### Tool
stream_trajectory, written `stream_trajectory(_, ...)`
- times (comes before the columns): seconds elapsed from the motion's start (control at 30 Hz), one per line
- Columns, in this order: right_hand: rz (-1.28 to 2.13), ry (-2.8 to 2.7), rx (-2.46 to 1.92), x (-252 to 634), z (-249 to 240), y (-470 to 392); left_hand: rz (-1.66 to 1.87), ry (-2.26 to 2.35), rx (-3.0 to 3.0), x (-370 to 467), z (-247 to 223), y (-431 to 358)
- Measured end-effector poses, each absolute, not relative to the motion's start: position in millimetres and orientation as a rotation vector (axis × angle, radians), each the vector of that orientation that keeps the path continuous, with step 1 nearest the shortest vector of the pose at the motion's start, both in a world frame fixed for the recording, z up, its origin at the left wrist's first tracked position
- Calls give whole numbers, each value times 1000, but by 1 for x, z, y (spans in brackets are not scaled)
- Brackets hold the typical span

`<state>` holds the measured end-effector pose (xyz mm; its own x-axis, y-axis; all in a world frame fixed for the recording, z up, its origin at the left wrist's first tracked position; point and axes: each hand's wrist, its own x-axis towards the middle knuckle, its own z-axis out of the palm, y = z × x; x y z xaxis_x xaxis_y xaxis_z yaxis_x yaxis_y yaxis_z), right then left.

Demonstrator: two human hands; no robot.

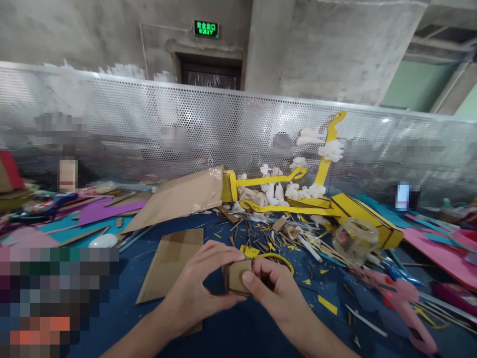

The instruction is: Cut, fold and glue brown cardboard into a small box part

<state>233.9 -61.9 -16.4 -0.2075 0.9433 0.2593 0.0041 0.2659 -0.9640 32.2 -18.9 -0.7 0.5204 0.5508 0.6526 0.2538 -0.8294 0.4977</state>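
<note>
Between my two hands is a small cardboard box, held above the dark blue table. My left hand wraps it from the left, fingers over the top and thumb underneath. From the right, my right hand grips it with the thumb pressed on the near face and the other fingers curled at its side. What lies inside the box is hidden. Behind my left hand a flat cardboard sheet lies on the table. A yellow ring-shaped piece shows just beyond my right hand.
Yellow cardboard shapes with white fluffy stuffing stand at the back. Scraps litter the table's middle. A pink glue gun and a glass jar are at right. A perforated metal screen spans the far edge.
</note>
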Motion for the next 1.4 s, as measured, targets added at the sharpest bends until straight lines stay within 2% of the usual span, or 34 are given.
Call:
stream_trajectory(0.33, 1140, -1514, -935, 235, -16, -63, 1204, 591, 2470, 33, -1, -18)
stream_trajectory(0.63, 1245, -1413, -951, 231, -17, -61, 1079, 762, 2279, 30, -4, -21)
stream_trajectory(0.73, 1030, -1504, -1103, 245, -10, -56, 1126, 887, 2055, 28, 1, -21)
stream_trajectory(0.83, 550, -1803, -1322, 273, -5, -48, 1276, 928, 1628, 28, 7, -16)
stream_trajectory(0.9, 444, -1914, -1477, 290, -7, -43, 1348, 867, 1321, 29, 11, -13)
stream_trajectory(1.03, 497, -2186, -1597, 298, -15, -40, 1284, 814, 900, 30, 18, -10)
stream_trajectory(1.2, 462, -2188, -1672, 282, -14, -41, 1212, 913, 607, 25, 26, -9)
stream_trajectory(1.27, 508, -2089, -1630, 284, -15, -40, 1207, 896, 562, 21, 25, -7)
stream_trajectory(1.4, 864, -1649, -1395, 303, -20, -32, 1216, 773, 563, 15, 17, 0)
